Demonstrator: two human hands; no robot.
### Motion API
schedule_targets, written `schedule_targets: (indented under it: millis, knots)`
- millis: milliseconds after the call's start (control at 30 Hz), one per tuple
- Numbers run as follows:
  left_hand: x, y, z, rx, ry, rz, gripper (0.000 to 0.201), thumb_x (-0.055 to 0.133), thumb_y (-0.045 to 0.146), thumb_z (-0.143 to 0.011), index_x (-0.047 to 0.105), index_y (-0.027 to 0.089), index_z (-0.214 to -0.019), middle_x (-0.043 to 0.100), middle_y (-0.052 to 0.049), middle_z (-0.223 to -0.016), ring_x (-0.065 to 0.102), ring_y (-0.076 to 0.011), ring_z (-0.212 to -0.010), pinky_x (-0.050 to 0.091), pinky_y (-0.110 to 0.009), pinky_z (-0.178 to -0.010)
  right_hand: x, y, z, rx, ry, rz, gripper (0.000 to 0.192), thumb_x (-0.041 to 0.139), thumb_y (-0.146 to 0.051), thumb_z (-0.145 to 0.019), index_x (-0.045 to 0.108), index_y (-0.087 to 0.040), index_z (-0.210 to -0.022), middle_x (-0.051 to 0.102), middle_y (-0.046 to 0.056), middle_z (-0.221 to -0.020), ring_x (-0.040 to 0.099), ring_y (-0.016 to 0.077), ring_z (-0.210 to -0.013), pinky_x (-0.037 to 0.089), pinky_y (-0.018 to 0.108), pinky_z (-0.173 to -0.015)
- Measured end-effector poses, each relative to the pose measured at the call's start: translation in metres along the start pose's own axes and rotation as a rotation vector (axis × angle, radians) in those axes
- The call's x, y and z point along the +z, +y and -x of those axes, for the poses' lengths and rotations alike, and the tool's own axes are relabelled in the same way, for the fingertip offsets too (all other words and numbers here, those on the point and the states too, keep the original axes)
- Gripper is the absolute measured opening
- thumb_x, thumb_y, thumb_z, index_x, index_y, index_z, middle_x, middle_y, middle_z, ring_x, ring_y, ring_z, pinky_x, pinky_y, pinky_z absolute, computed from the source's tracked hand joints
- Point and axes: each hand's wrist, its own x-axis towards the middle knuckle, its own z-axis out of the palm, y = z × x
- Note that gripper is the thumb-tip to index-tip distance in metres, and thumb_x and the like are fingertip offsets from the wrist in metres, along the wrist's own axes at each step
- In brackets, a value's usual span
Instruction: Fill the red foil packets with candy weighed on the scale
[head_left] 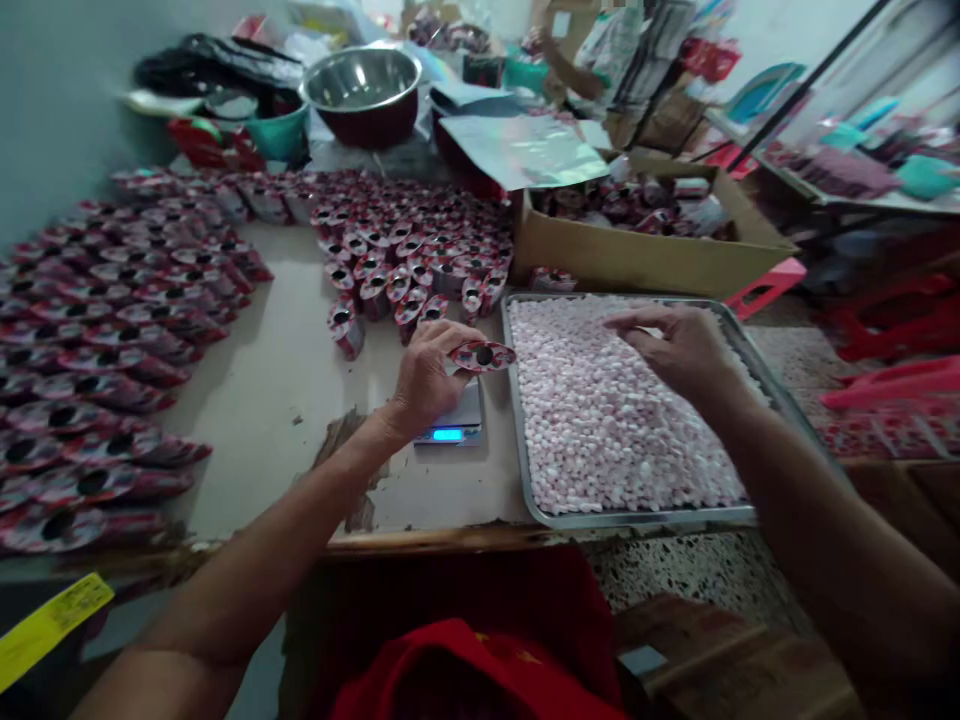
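Your left hand (429, 378) pinches an open red pouch (484, 355) by its mouth, fingers clamped on it, over the small scale (455, 425) just beside the tray (637, 518). Your right hand (675, 345) hovers over the pink-white candies (607, 420) filling that tray, fingertips drawn together; whether they grip any candy you cannot tell. Rows of standing pouches (416, 255) crowd behind, more pouches (105, 340) lie left. A cardboard box (645, 255) sits beyond the tray. The far clutter is blurred.
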Motion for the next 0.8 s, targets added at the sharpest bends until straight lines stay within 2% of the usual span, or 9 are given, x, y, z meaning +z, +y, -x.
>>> schedule_targets:
  millis: [67,167,233,300,400,467,567,667,800]
  knots:
    - [0.001,0.018,-0.031,0.292,0.054,-0.13,0.025,0.076,0.011,-0.093,0.077,0.024,-0.114,0.079,-0.005,-0.116,0.067,-0.024,-0.114,0.05,-0.042,-0.109,0.017,-0.023,0.012,0.241,0.119,-0.603,0.013,0.067,-0.022,-0.096,0.079,-0.022,-0.101,0.08,0.009,-0.105,0.075,0.0249,-0.102,0.055,0.044,-0.105]
    - [0.01,0.046,-0.072,0.616,0.068,-0.251,0.023,0.067,0.015,-0.102,0.078,0.027,-0.118,0.077,-0.005,-0.125,0.062,-0.0249,-0.124,0.049,-0.041,-0.111,0.047,-0.055,0.02,0.666,0.056,-1.4,0.025,0.047,-0.028,-0.109,0.069,-0.023,-0.099,0.076,0.007,-0.096,0.075,0.0203,-0.09,0.062,0.038,-0.091]
    - [0.022,0.056,-0.089,0.733,-0.003,-0.292,0.021,0.063,0.021,-0.106,0.079,0.028,-0.118,0.076,-0.005,-0.127,0.06,-0.0248,-0.127,0.047,-0.04,-0.113,0.062,-0.065,0.018,0.791,0.066,-1.771,0.032,0.037,-0.032,-0.114,0.063,-0.022,-0.1,0.073,0.007,-0.095,0.074,0.0206,-0.088,0.064,0.037,-0.082]
    - [0.039,0.057,-0.099,0.762,-0.081,-0.313,0.019,0.064,0.025,-0.107,0.08,0.027,-0.116,0.076,-0.006,-0.125,0.061,-0.0253,-0.126,0.048,-0.04,-0.113,0.071,-0.065,0.011,0.866,0.152,-2.003,0.033,0.034,-0.035,-0.115,0.06,-0.022,-0.099,0.071,0.006,-0.093,0.072,0.0201,-0.083,0.064,0.034,-0.072]
    - [0.062,0.05,-0.101,0.7,-0.111,-0.318,0.019,0.064,0.022,-0.104,0.082,0.025,-0.111,0.078,-0.009,-0.12,0.061,-0.0267,-0.121,0.051,-0.041,-0.108,0.074,-0.055,0.002,0.96,0.294,-2.123,0.028,0.036,-0.028,-0.112,0.057,-0.021,-0.096,0.066,0.004,-0.086,0.066,0.0158,-0.072,0.059,0.025,-0.063]
    - [0.071,0.045,-0.097,0.667,-0.08,-0.31,0.023,0.063,0.017,-0.103,0.082,0.026,-0.112,0.079,-0.008,-0.121,0.061,-0.0268,-0.121,0.051,-0.042,-0.108,0.076,-0.049,-0.001,0.994,0.328,-2.137,0.025,0.035,-0.02,-0.109,0.057,-0.021,-0.097,0.065,0.004,-0.085,0.064,0.0151,-0.07,0.059,0.024,-0.063]
    - [0.076,0.04,-0.091,0.664,-0.01,-0.309,0.027,0.064,0.013,-0.101,0.083,0.029,-0.113,0.079,-0.007,-0.121,0.061,-0.0273,-0.121,0.05,-0.043,-0.108,0.079,-0.044,-0.002,1.029,0.33,-2.164,0.026,0.034,-0.014,-0.104,0.06,-0.02,-0.101,0.067,0.006,-0.087,0.065,0.0167,-0.073,0.061,0.027,-0.065]
    - [0.078,0.035,-0.088,0.611,-0.02,-0.294,0.029,0.066,0.01,-0.096,0.084,0.029,-0.109,0.08,-0.006,-0.118,0.061,-0.0289,-0.117,0.05,-0.043,-0.104,0.082,-0.044,-0.002,1.038,0.327,-2.182,0.025,0.036,-0.016,-0.105,0.06,-0.02,-0.099,0.067,0.007,-0.087,0.065,0.017,-0.073,0.06,0.025,-0.061]
    - [0.085,0.03,-0.085,0.387,-0.021,-0.186,0.026,0.076,0.011,-0.088,0.082,0.028,-0.108,0.079,-0.006,-0.116,0.065,-0.0278,-0.112,0.049,-0.044,-0.106,0.081,-0.046,0.0,1.058,0.293,-2.167,0.023,0.038,-0.018,-0.106,0.06,-0.019,-0.098,0.066,0.008,-0.086,0.065,0.017,-0.073,0.061,0.023,-0.058]
